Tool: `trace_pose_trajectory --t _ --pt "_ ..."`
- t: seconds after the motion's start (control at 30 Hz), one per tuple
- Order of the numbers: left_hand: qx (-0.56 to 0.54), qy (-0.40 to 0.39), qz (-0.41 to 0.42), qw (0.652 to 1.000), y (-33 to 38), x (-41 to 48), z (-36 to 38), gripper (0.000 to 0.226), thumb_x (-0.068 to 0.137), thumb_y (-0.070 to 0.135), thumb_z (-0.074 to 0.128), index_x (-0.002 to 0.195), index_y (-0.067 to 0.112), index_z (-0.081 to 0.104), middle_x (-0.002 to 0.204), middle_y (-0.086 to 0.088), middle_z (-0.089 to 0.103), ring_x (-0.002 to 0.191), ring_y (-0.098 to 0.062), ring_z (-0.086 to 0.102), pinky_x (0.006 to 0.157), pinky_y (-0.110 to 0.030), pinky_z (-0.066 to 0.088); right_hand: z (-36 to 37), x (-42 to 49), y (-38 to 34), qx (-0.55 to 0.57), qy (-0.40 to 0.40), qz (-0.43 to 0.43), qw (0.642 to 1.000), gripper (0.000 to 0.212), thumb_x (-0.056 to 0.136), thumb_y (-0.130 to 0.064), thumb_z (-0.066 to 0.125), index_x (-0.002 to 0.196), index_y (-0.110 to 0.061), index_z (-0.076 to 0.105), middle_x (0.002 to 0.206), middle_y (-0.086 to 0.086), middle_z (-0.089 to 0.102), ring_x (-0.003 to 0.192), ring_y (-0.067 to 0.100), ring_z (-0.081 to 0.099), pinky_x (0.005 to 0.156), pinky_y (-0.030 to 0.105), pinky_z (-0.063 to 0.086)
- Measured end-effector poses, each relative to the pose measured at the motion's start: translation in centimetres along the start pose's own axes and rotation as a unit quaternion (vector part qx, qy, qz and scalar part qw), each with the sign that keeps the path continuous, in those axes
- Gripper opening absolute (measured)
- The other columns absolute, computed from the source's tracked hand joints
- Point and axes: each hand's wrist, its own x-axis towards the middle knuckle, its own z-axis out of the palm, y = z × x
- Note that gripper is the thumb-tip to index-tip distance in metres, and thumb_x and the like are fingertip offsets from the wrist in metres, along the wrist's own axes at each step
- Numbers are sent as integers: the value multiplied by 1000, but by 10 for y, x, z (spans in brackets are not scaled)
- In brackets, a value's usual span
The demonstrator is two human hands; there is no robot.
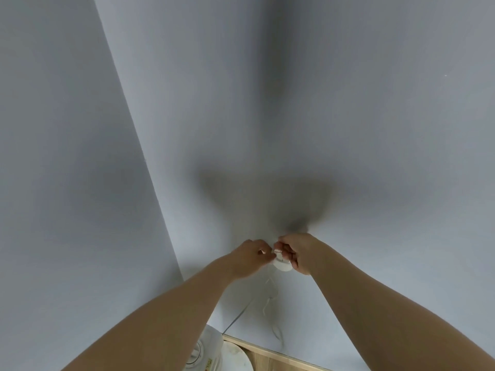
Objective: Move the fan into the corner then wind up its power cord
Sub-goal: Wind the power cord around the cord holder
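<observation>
Both my hands are raised in front of the wall corner. Between them is a small white bundle of the power cord [281,265]. My left hand [247,257] pinches it from the left with curled fingers. My right hand [296,253] grips it from the right and above. A thin white stretch of cord [242,313] hangs from the bundle in loose loops down to the white fan [207,349]. Only the top of the fan shows at the bottom edge, between my forearms and close to the corner.
Two pale grey walls meet in a corner line [150,167] on the left. A wooden skirting strip [267,350] runs along the foot of the right wall, with a strip of wooden floor below it. My shadow falls on the wall above the hands.
</observation>
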Motion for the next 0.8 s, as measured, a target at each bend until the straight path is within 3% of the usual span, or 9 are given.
trace_pose_trajectory --t 0.1,0.2,0.27,0.33,0.53,0.63,0.7,0.8 --pt "7 74 -12 997 3 4 -1 28 98 25 46 115 7 60 121 -15 60 89 -19 50 74 -27 40 2 1 4 -20 -5 0 1000 25 91 -8 52 68 -8 58 59 0 55 48 8 35 45 17 31" --pt "-20 143 -40 989 -1 8 -9 26 99 24 44 113 8 58 114 -15 62 78 -27 62 73 -33 54 1 6 8 -66 9 -17 998 14 92 -8 50 79 -7 57 63 2 56 51 11 31 53 21 30" --pt "-42 161 -56 984 -5 10 -15 24 100 24 43 111 8 56 104 -13 62 73 -29 69 75 -38 61 -2 10 14 -120 18 -15 992 12 92 -10 47 82 -8 54 63 2 56 52 13 34 55 23 32" --pt "-21 183 -72 980 -10 14 -18 24 100 24 40 109 7 55 96 -13 65 81 -32 72 81 -41 60 -6 15 21 -138 19 3 990 14 94 -11 44 83 -9 53 63 2 54 51 13 37 53 22 30" --pt "81 216 -57 971 -11 23 -17 36 96 37 47 112 4 52 105 -17 68 93 -33 64 81 -36 51 -11 31 30 -138 11 48 989 27 93 -9 29 72 -17 45 58 1 38 45 14 27 49 21 20" --pt "132 222 -59 964 -12 24 -18 55 87 55 53 116 9 50 109 -11 68 104 -33 64 83 -35 50 -12 32 33 -204 8 22 979 33 95 -10 30 99 -16 62 65 2 50 50 15 42 51 20 30" --pt "184 239 -68 951 -17 25 -20 57 84 61 52 113 11 53 106 -8 69 100 -30 66 80 -34 52 -12 34 37 -239 -2 6 971 33 96 -11 33 117 -11 58 77 2 60 56 14 57 55 21 41" --pt "215 252 -67 941 -24 24 -24 54 84 59 54 105 10 55 98 -9 70 92 -29 67 74 -34 52 -11 36 42 -269 -16 -11 963 34 97 -12 37 127 -11 53 96 2 61 65 13 60 69 25 49"
